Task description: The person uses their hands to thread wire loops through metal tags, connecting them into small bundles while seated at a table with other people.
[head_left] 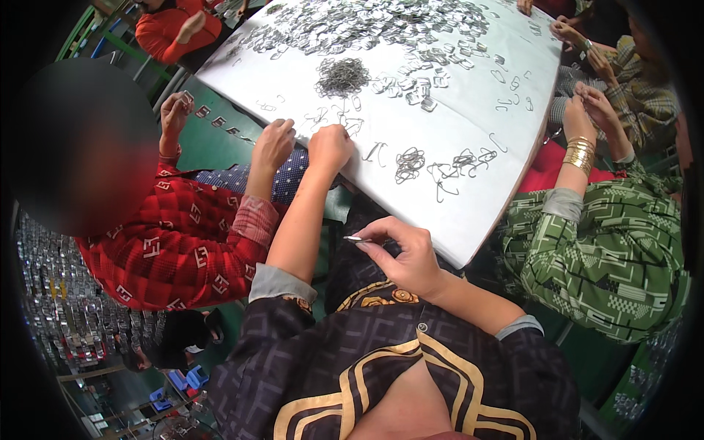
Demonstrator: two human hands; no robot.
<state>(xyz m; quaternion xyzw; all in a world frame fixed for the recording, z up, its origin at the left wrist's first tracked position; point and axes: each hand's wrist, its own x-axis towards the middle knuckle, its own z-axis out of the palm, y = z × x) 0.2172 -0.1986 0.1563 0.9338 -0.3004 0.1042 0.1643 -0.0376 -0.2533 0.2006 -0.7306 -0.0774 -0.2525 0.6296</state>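
Observation:
My right hand point(407, 253) is in front of my chest, just off the table's near edge, with a small silvery metal piece point(355, 238) pinched between thumb and fingertips. My left hand point(330, 150) reaches to the table's left edge, its fingers closed and turned down beside some loose bent wire hooks point(352, 123). Whatever those fingers hold is hidden. Right of it lie a few separate hooks point(375, 152), a small heap of wire hooks point(409, 165) and a looser scatter of hooks point(465, 158).
The white-topped table point(440, 213) carries a dense dark wire heap point(342, 77) and a broad spread of metal buckles point(367, 29). Close on my left, a person in red point(183, 242) holds a dangling chain of metal pieces point(220, 122). On my right sits a person in green point(594, 249).

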